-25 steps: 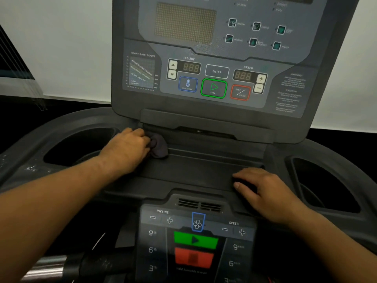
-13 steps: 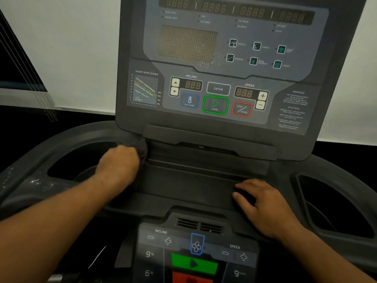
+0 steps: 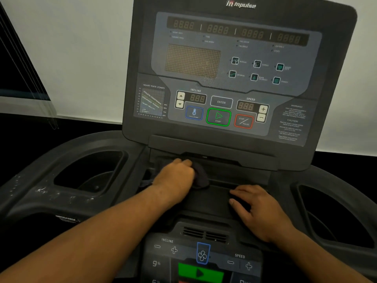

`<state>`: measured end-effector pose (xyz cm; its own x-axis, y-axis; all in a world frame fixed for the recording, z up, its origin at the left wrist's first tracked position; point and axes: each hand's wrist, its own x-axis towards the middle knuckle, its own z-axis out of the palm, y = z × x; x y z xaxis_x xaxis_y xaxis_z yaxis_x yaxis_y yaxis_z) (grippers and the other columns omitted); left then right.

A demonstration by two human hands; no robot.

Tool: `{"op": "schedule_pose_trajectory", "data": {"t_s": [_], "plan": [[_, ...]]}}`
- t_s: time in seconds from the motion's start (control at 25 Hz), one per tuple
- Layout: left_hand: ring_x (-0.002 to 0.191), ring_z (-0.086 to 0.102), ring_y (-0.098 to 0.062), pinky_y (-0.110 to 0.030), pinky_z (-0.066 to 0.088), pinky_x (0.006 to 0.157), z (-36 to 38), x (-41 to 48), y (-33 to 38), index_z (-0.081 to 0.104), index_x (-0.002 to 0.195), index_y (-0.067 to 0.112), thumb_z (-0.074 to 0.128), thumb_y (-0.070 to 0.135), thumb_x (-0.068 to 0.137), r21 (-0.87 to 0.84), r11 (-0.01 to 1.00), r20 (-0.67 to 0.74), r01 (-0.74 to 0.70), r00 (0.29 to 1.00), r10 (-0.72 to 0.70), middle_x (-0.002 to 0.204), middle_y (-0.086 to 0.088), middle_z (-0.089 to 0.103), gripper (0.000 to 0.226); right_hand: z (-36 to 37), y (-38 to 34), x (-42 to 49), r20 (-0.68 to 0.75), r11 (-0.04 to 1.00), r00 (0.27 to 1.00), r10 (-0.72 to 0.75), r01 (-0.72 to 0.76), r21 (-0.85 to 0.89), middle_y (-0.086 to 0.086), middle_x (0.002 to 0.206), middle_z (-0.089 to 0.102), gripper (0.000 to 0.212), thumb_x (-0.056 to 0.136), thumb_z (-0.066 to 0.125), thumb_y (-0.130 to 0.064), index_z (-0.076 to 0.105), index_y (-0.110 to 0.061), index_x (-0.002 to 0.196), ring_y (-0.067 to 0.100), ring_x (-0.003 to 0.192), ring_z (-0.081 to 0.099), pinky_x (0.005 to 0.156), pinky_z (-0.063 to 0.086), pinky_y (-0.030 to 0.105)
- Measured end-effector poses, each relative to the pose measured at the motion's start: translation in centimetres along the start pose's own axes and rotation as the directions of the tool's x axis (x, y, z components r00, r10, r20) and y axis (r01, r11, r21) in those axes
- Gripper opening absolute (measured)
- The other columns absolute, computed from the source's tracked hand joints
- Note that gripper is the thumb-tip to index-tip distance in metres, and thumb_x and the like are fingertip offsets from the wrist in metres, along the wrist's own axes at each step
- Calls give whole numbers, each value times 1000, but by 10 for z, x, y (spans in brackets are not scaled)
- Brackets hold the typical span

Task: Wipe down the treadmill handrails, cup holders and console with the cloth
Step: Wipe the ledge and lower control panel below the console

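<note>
In the head view, a dark cloth (image 3: 201,177) was gripped in the left hand (image 3: 175,178) and pressed on the ledge (image 3: 219,198) just below the console (image 3: 236,86). The right hand (image 3: 260,209) was laid on the same ledge, fingers relaxed, holding nothing.

- cloth (image 3: 201,176): dark, bunched; pressed at the foot of the console (image 3: 234,78); gripped by the left hand (image 3: 175,176)
- console: dark grey, tilted back
- left cup holder (image 3: 89,170): white specks on its rim; right cup holder (image 3: 334,213): dark well
</note>
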<state>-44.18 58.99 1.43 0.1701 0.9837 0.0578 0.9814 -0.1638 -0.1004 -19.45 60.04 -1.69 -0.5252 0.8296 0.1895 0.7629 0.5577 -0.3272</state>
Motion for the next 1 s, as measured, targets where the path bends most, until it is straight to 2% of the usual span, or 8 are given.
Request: {"op": "schedule_pose_trajectory", "data": {"t_s": [0.16, 0.32, 0.48, 0.6, 0.64, 0.72, 0.8, 1.0], "plan": [[113, 50, -27, -35, 43, 90, -7, 24, 41, 63, 123, 17, 46, 22, 100, 54, 984, 4, -169, 986, 169, 128, -7, 52, 29, 1, 1, -1, -5, 1000, 1000, -8, 8, 8, -12, 124, 62, 33, 93, 57, -41, 68, -26, 121, 3, 115, 49, 91, 26, 8], [115, 50, -31, -41, 46, 89, -10, 26, 56, 61, 125, 12, 47, 22, 100, -28, 991, 22, -134, 991, 135, 130, -10, 51, 30, 1, 5, -3, -18, 999, 1000, 4, -4, 33, -10, 124, 63, 29, 93, 59, -37, 71, -24, 116, 4, 118, 50, 92, 25, 6], [118, 53, -29, -40, 46, 94, -9, -10, -13, 58, 131, 16, 46, 24, 99, 59, 996, 98, 70, 992, -75, 132, -7, 52, 34, 1, 3, -4, -17, 999, 1000, -5, 5, 43, -14, 123, 62, 30, 93, 58, -38, 70, -25, 117, 1, 116, 49, 89, 25, 3], [113, 57, -27, -37, 47, 90, -15, -35, -68, 61, 123, 14, 49, 24, 98, 69, 914, 130, 399, 905, -405, 126, -7, 57, 30, -1, 2, -4, -19, 1000, 1000, -11, 12, 26, -14, 124, 61, 32, 93, 57, -41, 69, -27, 118, 1, 115, 48, 91, 28, 9], [111, 58, -27, -37, 48, 88, -16, -37, -71, 62, 120, 13, 50, 24, 97, 57, 889, 133, 454, 879, -457, 125, -7, 58, 28, -1, 2, -4, -9, 1000, 1000, -9, 9, 16, -15, 125, 59, 33, 93, 55, -43, 68, -29, 120, -1, 115, 46, 91, 28, 9], [113, 54, -27, -37, 48, 91, -10, -34, -56, 61, 123, 11, 52, 18, 96, 76, 907, 128, 413, 899, -420, 127, -8, 54, 29, 0, 0, -4, 4, 1000, 1000, -5, 5, 7, -16, 126, 58, 35, 94, 53, -45, 66, -30, 123, -1, 116, 44, 92, 29, 11], [116, 48, -27, -35, 47, 94, -2, -27, -40, 59, 128, 11, 53, 13, 96, 79, 951, 108, 300, 945, -308, 131, -8, 49, 33, 0, 0, -3, -8, 1000, 1000, 1, -1, 9, -14, 126, 59, 36, 94, 55, -44, 66, -28, 123, 2, 117, 46, 92, 30, 12], [118, 45, -28, -36, 43, 96, 6, -12, -9, 57, 131, 14, 52, 14, 96, 37, 992, 71, 117, 990, -119, 135, -7, 46, 35, 1, -3, -3, -21, 1000, 1000, 12, -11, 16, -13, 124, 61, 35, 93, 56, -42, 66, -26, 123, 5, 117, 48, 92, 32, 14]]}}
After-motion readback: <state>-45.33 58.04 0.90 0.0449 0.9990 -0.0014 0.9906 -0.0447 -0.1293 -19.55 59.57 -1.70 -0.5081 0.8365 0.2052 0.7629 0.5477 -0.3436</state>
